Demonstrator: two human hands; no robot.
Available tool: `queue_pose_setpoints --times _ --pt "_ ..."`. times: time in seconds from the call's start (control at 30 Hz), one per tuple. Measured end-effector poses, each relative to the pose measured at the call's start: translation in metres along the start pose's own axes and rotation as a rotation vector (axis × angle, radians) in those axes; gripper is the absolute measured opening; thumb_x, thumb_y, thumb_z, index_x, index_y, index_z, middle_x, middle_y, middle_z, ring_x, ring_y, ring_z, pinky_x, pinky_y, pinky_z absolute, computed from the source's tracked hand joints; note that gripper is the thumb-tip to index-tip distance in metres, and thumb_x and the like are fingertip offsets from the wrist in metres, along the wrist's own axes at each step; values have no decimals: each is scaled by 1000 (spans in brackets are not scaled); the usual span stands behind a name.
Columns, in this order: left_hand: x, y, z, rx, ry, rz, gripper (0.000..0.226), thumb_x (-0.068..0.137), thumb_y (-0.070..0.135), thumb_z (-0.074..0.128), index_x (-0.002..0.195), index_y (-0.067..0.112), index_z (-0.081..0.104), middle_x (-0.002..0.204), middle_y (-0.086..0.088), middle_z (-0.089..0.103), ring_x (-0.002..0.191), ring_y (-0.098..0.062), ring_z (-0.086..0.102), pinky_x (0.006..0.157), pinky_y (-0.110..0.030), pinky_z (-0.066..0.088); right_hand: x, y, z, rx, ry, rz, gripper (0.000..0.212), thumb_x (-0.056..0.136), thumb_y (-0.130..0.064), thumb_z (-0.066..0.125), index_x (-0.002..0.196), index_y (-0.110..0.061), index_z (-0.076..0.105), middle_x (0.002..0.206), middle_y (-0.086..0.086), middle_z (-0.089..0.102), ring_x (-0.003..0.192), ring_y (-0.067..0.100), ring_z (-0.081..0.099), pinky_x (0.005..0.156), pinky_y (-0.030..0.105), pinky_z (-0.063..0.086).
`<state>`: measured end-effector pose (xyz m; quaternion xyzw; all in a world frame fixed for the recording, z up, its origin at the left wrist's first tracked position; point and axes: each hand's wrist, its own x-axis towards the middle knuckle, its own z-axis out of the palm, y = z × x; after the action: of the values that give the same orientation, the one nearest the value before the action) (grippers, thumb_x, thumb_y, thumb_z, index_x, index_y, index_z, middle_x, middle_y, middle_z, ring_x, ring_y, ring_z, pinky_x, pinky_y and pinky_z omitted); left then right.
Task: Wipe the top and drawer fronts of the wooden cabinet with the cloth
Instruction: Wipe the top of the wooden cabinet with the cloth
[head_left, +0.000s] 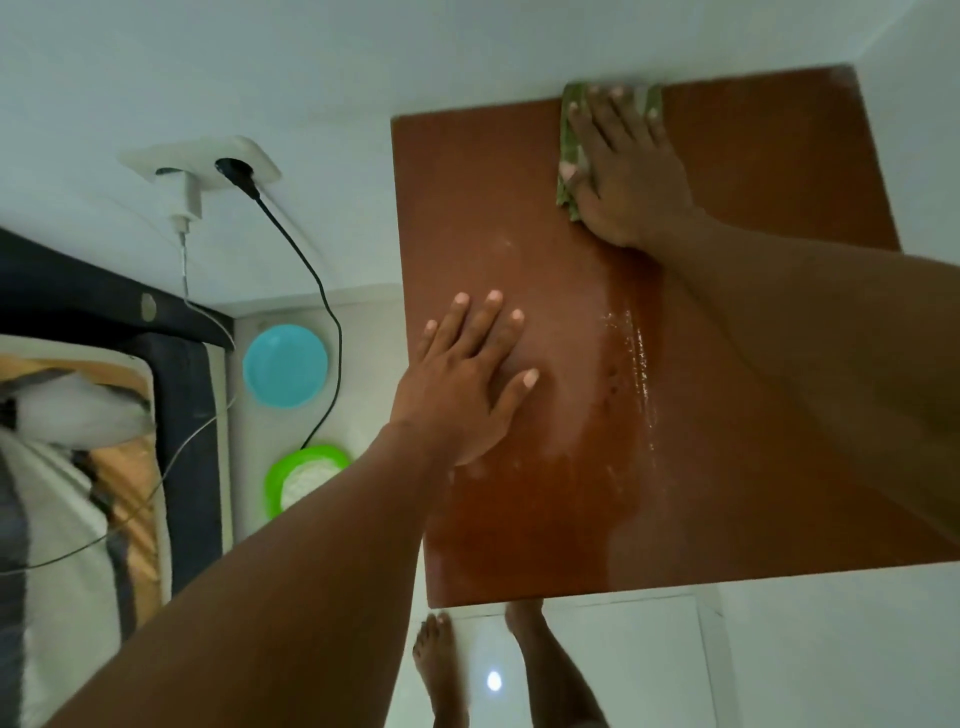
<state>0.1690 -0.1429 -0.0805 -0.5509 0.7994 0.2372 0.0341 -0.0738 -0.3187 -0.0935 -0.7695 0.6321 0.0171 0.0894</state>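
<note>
Head view shows us wiping the cabinet top (727, 364): our right hand (631, 171) presses the green cloth (571, 140) flat against the far edge by the wall, while our left hand (467, 379) rests open, grasping nothing. Next, we judge, sweep toward the bare right side; drawer fronts are unseen.

The right hand (626, 166) presses a green cloth (571, 150) flat at the far edge of the wooden cabinet top (753, 171). The left hand (467, 379) rests palm-down, fingers spread, near the left edge. Wet streaks (636, 364) lie between the hands.
</note>
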Motion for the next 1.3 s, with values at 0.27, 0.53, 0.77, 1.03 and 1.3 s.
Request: queue_pose_setpoints --times 0.27,0.53,0.77,1.03,1.3 --pt "3 1 -5 -5 -58 -2 69 101 67 21 163 38 9 172 10 -3 157 -19 -12 124 -44 -2 -126 -30 21 37 -9 43 65 104 -46 20 163 -21 7 171 5 4 159 26 -1 127 54 6" --pt "5 1 -13 -13 -95 21 72 100 70 18 163 35 12 172 7 -2 158 -23 -9 125 -50 1 -329 -89 61 107 42 122 57 106 -33 28 162 -20 20 170 3 14 159 23 5 127 53 15" --pt "7 -1 -15 17 -143 45 75 100 71 15 164 32 8 172 4 -6 157 -26 -12 124 -53 -1 -416 -118 72 166 190 218 68 64 20 75 127 -6 68 133 13 67 120 30 51 78 43 52" --pt "8 -2 -24 81 -171 79 73 101 69 14 164 31 7 172 4 -4 158 -25 -9 125 -50 2 -359 -87 -10 254 126 1 40 88 -4 52 125 -10 64 105 5 66 90 19 54 79 29 45" --pt "29 -35 -52 217 -100 65 72 102 65 14 163 27 18 171 1 12 157 -25 12 127 -44 16 -68 -69 -51 256 156 215 62 81 -27 27 131 -13 61 124 18 62 114 44 54 97 50 47"
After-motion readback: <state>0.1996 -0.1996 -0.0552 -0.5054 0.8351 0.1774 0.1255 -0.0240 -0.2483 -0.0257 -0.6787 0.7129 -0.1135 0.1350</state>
